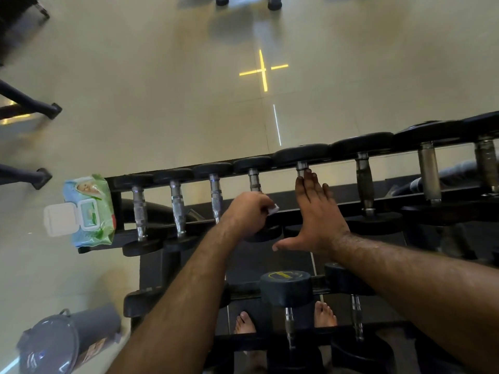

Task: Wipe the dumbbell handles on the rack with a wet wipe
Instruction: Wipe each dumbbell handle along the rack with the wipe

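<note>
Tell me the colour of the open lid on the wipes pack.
White; the lid shows clearly in the head view.

— How many dumbbells on the top rail of the rack [270, 160]?
— I count eight handles there, three more dumbbells below it.
— Anything else?
— One wipes pack [89, 209] at its left end, one bin [67, 344] beside it.

Black two-tier rack [291, 211] on a pale tiled floor [162, 103], dumbbells [176, 209] lying side by side across its top rails, wet-wipe pack [89, 209] at its left end, more dumbbells on the lower tier
</note>
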`<state>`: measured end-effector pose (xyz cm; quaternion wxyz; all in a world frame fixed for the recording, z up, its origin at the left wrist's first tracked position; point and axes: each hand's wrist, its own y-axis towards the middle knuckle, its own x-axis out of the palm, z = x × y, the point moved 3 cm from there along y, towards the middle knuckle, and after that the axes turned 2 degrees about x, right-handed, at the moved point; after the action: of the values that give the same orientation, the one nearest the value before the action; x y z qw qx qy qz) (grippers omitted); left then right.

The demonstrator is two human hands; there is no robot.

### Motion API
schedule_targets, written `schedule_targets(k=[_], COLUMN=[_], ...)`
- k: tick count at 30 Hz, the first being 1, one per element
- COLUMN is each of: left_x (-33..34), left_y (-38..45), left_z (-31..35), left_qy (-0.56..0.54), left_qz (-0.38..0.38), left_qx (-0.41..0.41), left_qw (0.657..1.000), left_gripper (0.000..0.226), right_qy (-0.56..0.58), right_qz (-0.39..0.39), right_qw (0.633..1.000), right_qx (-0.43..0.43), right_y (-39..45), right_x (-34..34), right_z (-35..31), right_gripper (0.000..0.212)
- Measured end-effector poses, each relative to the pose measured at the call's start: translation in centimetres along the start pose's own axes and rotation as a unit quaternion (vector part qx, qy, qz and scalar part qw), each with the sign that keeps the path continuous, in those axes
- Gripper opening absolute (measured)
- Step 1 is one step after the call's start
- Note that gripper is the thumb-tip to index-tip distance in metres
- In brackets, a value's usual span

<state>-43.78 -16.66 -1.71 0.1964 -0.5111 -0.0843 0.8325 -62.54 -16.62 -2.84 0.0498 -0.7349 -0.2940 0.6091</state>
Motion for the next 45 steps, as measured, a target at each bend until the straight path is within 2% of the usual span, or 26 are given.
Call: schedule_targets(k=[1,3,5,9,13,16,18,20,21,23,24,25,29,32,34,36,39,40,42,45], left_x=[0.1,1.2,1.6,-0.9,-1.5,0.2,-0.2,-1.5,-2.1,-2.6,-2.3,-1.5,1.6,2.5,1.6,0.1,-1.4,-1.5,-1.0,-0.3], left_y=[0.6,1.1,0.5,-0.9,-1.5,-2.0,-2.1,-1.5,-1.0,-0.4,-0.2,-0.1,-1.5,-2.7,-3.5,-4.0,-4.9,-5.4,-6.6,-8.3], left_z=[1.0,2.2,1.8,-2.0,-3.3,-1.7,-1.0,-0.6,-0.7,-0.6,-0.7,-0.7,-1.2,-2.0,-1.8,-1.4,-1.7,-1.9,-2.2,-2.9], left_qy=[0.026,0.08,0.092,0.036,0.005,-0.001,-0.096,-0.132,-0.094,-0.039,-0.026,-0.014,-0.076,-0.098,-0.179,-0.299,-0.399,-0.448,-0.568,-0.693], left_qz=[-0.009,-0.083,-0.127,-0.129,-0.041,-0.08,-0.065,0.025,0.114,0.289,0.326,0.329,0.263,0.12,0.046,0.049,0.152,0.17,0.186,0.222], left_qx=[0.016,0.033,0.019,-0.034,-0.116,-0.099,-0.082,-0.065,-0.056,-0.046,-0.044,-0.043,-0.092,-0.099,-0.082,-0.094,-0.15,-0.179,-0.225,-0.24], left_qw=[0.999,0.993,0.987,0.99,0.992,0.992,0.99,0.989,0.987,0.956,0.944,0.943,0.957,0.983,0.979,0.948,0.892,0.859,0.77,0.643], left_gripper=[0.024,0.026,0.03,0.018,0.012,0.011,0.007,0.01,0.013,0.018,0.019,0.019,0.02,0.021,0.016,0.009,0.01,0.013,0.019,0.028], right_qy=[0.0,0.003,-0.001,-0.002,0.001,0.001,-0.002,-0.003,0.0,0.009,0.013,0.016,0.014,0.008,-0.003,-0.019,-0.055,-0.07,-0.105,-0.157], right_qz=[-0.001,-0.001,0.0,0.006,0.004,0.007,0.009,0.005,0.007,0.015,0.018,0.021,0.021,0.024,0.023,0.022,0.028,0.032,0.031,0.016], right_qw=[1.0,1.0,1.0,1.0,1.0,1.0,1.0,1.0,1.0,1.0,1.0,1.0,1.0,1.0,1.0,1.0,0.998,0.997,0.994,0.979], right_qx=[0.002,0.003,0.002,0.002,-0.003,-0.001,0.001,-0.002,-0.002,0.001,0.0,-0.002,-0.005,-0.003,-0.006,-0.004,0.01,0.011,-0.016,-0.126], right_y=[0.0,0.0,0.0,0.0,0.0,-0.1,-0.1,-0.2,-0.2,-0.2,-0.2,-0.2,-0.1,0.0,-0.1,-0.1,0.0,0.0,-0.3,-0.9], right_x=[0.0,0.1,0.2,0.1,0.1,0.0,0.0,0.0,0.0,-0.1,-0.1,-0.1,0.0,0.1,0.1,0.2,0.2,0.1,0.0,0.2], right_z=[0.0,0.0,0.0,0.0,-0.1,0.0,0.0,-0.2,-0.2,-0.3,-0.3,-0.3,-0.2,-0.2,-0.2,-0.3,-0.6,-0.9,-2.2,-6.3], right_gripper=[0.17,0.17,0.17,0.171,0.171,0.171,0.17,0.17,0.17,0.172,0.174,0.175,0.175,0.174,0.174,0.173,0.167,0.163,0.155,0.131])
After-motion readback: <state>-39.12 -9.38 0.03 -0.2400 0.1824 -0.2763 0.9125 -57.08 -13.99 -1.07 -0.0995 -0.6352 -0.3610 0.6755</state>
